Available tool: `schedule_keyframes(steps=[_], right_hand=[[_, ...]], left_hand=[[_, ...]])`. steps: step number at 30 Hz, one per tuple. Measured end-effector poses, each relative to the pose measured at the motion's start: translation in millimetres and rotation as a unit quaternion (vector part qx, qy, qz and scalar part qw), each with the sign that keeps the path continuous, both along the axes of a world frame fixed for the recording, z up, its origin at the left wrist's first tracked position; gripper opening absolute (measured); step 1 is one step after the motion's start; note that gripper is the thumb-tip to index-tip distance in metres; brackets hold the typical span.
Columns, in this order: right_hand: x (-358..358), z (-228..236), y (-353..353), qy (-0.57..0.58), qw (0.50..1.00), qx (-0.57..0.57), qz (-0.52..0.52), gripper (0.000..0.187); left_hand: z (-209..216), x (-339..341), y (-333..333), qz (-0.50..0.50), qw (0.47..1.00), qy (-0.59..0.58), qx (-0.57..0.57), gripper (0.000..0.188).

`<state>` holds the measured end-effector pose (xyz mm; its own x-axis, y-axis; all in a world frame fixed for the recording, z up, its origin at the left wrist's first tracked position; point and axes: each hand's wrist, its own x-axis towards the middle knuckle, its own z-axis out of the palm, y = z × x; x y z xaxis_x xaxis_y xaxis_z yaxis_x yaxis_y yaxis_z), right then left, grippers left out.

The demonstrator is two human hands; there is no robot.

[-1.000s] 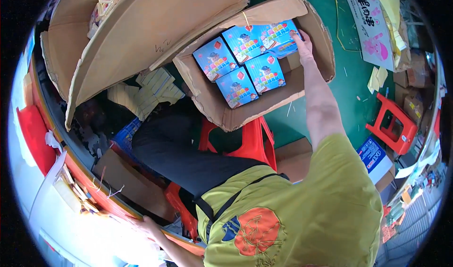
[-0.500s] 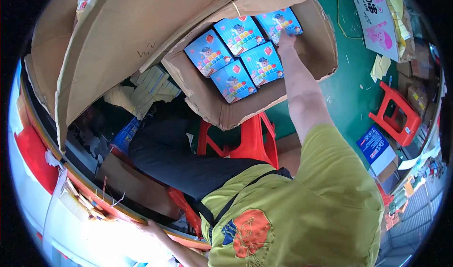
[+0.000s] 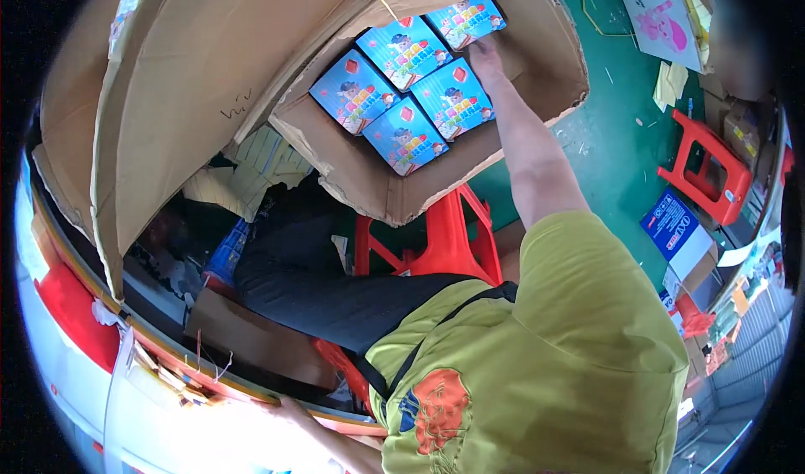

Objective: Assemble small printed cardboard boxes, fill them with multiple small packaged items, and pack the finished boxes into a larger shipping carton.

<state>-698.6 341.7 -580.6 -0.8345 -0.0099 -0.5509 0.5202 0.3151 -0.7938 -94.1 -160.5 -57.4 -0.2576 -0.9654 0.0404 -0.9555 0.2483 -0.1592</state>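
Note:
A large brown cardboard carton point(image 3: 543, 55) with raised flaps stands at the top, holding several flat blue boxes with cartoon print. My right hand point(image 3: 485, 57) reaches into it, by the lower corner of the far-right blue box point(image 3: 465, 21). Its fingers look loosely apart at the box's edge and are partly hidden. Closer to me lie another blue box point(image 3: 406, 137) and, beside it, one more point(image 3: 453, 97). My left hand point(image 3: 292, 414) rests at the edge of a table point(image 3: 193, 352) at lower left; glare washes out its fingers.
A red plastic stool point(image 3: 444, 239) stands under the carton's near side, another red stool point(image 3: 708, 168) at right on the green floor point(image 3: 604, 164). A blue-and-white carton point(image 3: 673, 231) sits near that one. Tall cardboard flaps point(image 3: 193, 97) rise at upper left.
The view has shifted slightly, moving the carton up and left in the picture. My right hand has slid back from the top of the far-right box to its lower corner.

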Motion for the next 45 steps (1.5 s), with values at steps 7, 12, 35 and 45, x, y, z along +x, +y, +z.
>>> schedule_keyframes(steps=[7,12,35,45], right_hand=[[44.0,30.0,-28.1,-0.240,0.939,0.180,0.167,0.078],[49.0,26.4,-19.8,-0.189,0.900,0.268,0.288,0.069],[111.3,91.5,-169.2,0.002,0.733,0.431,0.526,0.046],[118.5,93.8,-177.0,-0.031,0.768,0.372,0.520,0.042]], left_hand=[[1.3,21.5,-1.2,-0.045,0.999,-0.017,-0.003,0.072],[-5.5,23.1,-1.1,0.000,1.000,-0.009,-0.015,0.069],[9.1,-41.7,35.5,-0.001,0.998,-0.063,-0.014,0.084],[10.0,-37.2,36.5,0.031,0.997,-0.065,-0.011,0.081]])
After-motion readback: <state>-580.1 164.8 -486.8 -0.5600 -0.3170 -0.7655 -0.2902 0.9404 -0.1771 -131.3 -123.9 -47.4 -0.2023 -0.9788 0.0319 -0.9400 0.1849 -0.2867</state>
